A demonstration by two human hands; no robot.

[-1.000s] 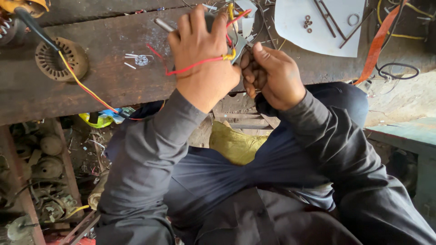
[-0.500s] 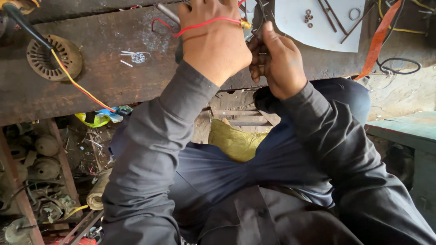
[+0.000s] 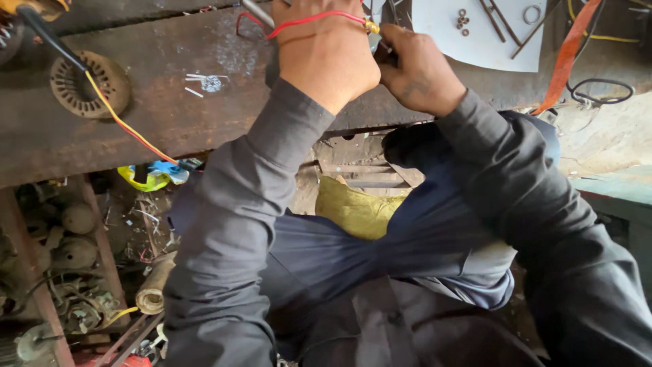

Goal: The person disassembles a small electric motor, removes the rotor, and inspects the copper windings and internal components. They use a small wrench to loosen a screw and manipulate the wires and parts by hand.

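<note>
Red wire (image 3: 309, 19) runs taut across the back of the left hand (image 3: 326, 58), ending by a small brass-coloured tip (image 3: 371, 27) at the gap between the two hands, up at the far edge of the rusty worktop (image 3: 204, 115). The left hand is curled shut, knuckles toward the camera; the wire passes over it and a metal rod (image 3: 257, 11) pokes out beside it, but its fingers are turned away, so whether they pinch the wire cannot be told. The right hand (image 3: 421, 71) is closed too, fingertips bunched tight around something small and grey just beside the brass tip; what exactly it grips is hidden.

As a judgement, fine work like this goes best with both wrists braced on the worktop edge, the wire kept under light tension so the tip does not wander, and the small part turned or pressed with fingertips only, without jerking.

Further out, a pale sheet (image 3: 475, 41) carries washers and thin rods just right of the hands. An orange strap (image 3: 567, 58) hangs beyond it. To the left lies a round slotted motor core (image 3: 88, 85), crossed by a red-and-yellow wire pair (image 3: 129, 129). Below the worktop sit scrap parts and a yellow cloth (image 3: 356, 207) near the person's knees.
</note>
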